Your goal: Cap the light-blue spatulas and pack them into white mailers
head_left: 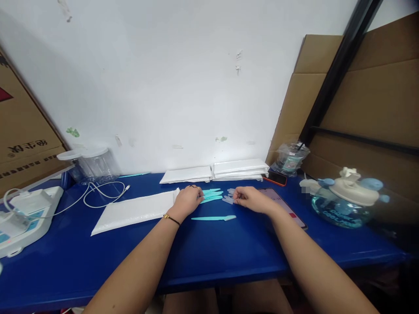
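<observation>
Turquoise sticks (212,196) lie between left hand (188,200) and right hand (250,199).

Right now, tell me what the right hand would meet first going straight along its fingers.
Most likely the small translucent plastic caps by the right hand, perhaps already touching; depth is unclear. Beyond them lie the slim turquoise plastic sticks.

Soft, bright light covers the wall (183,87), while the bottle (343,211) looks blurred.
</observation>
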A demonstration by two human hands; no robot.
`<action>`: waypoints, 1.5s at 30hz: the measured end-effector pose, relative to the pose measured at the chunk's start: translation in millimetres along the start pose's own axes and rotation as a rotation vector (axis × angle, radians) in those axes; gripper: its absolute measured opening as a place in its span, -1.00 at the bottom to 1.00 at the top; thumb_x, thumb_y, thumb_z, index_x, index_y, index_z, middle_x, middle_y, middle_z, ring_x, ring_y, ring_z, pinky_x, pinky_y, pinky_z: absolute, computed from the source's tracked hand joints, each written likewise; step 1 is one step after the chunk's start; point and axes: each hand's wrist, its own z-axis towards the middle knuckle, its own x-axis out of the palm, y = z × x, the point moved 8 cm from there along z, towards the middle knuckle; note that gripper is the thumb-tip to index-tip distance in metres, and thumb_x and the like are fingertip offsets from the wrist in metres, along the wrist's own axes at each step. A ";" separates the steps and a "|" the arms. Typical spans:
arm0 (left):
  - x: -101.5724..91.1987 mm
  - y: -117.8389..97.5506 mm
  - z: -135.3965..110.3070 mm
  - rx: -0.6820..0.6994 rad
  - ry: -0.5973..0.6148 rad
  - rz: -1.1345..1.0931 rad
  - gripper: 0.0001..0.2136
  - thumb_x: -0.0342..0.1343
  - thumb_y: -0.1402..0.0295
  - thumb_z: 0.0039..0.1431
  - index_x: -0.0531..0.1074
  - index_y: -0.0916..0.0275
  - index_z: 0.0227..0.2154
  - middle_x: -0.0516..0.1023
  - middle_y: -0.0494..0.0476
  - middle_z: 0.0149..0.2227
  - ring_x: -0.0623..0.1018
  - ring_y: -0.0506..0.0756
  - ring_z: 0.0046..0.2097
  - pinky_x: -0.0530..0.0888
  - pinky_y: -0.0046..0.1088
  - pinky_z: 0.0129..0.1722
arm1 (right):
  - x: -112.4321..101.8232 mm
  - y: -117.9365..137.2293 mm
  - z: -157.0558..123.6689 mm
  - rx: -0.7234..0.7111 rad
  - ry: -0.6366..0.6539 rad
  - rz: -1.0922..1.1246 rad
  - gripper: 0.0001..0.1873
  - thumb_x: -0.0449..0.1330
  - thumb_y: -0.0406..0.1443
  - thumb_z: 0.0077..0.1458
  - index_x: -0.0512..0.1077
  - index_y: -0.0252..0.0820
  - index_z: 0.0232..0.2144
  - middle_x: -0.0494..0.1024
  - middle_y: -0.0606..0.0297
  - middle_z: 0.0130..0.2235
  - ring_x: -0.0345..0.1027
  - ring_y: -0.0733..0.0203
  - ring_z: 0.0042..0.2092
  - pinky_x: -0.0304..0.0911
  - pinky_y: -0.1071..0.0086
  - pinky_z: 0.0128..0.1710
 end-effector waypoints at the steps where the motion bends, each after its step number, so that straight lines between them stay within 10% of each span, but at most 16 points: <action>1: -1.2 -0.1 0.1 -0.003 -0.007 -0.003 -0.90 0.06 0.31 0.09 0.43 0.19 -0.37 0.50 0.09 -0.29 0.48 0.09 -0.21 0.35 -0.46 -0.31 | -2.9 0.3 0.1 0.009 -0.026 0.041 -0.90 0.12 -0.26 0.01 0.38 -0.18 -0.42 0.46 0.31 -0.44 0.31 0.27 -0.43 0.17 0.44 -0.45; 17: -4.4 -6.8 0.3 0.038 0.003 -0.256 -0.84 0.05 0.24 0.07 0.42 0.20 -0.36 0.50 0.04 -0.37 0.46 0.05 -0.31 0.29 -0.50 -0.42 | -14.9 5.0 4.0 -0.012 -0.182 0.205 -0.78 0.14 -0.16 0.01 0.41 -0.22 -0.40 0.46 0.30 -0.49 0.36 0.26 -0.43 0.23 0.43 -0.42; 23: -2.8 -17.0 -3.1 0.101 0.037 -0.319 -0.82 0.07 0.22 0.03 0.44 0.20 -0.39 0.50 0.04 -0.40 0.45 0.03 -0.34 0.30 -0.52 -0.40 | -1.6 17.8 3.0 -0.038 -0.080 0.239 -0.79 0.16 -0.18 0.00 0.43 -0.21 -0.38 0.49 0.30 -0.49 0.37 0.27 -0.43 0.26 0.43 -0.40; 30: 15.2 -24.9 -14.9 0.114 0.346 -0.422 -0.72 0.14 0.10 -0.06 0.46 0.21 -0.38 0.50 0.01 -0.43 0.46 0.02 -0.38 0.32 -0.54 -0.46 | 13.6 21.3 -3.2 -0.038 0.157 0.250 -0.74 0.22 -0.14 -0.05 0.47 -0.23 -0.38 0.51 0.29 -0.48 0.37 0.28 -0.48 0.24 0.44 -0.47; 37: -6.7 -12.6 -4.3 0.098 -0.014 -0.089 -0.79 0.06 0.23 0.08 0.45 0.17 -0.25 0.48 0.13 -0.20 0.44 0.14 -0.14 0.33 -0.39 -0.19 | 2.5 19.1 2.4 -0.152 -0.037 -0.072 -0.83 0.20 -0.29 -0.02 0.50 -0.15 -0.31 0.42 0.26 -0.33 0.30 0.27 -0.36 0.19 0.43 -0.37; 45: 1.9 -6.4 1.3 0.052 0.036 -0.074 -0.85 0.07 0.25 0.07 0.46 0.20 -0.38 0.49 0.12 -0.25 0.44 0.14 -0.14 0.34 -0.40 -0.19 | 14.6 21.4 5.7 -0.219 0.005 -0.229 -0.91 0.12 -0.37 0.00 0.44 -0.20 -0.47 0.39 0.25 -0.34 0.28 0.27 -0.36 0.15 0.45 -0.36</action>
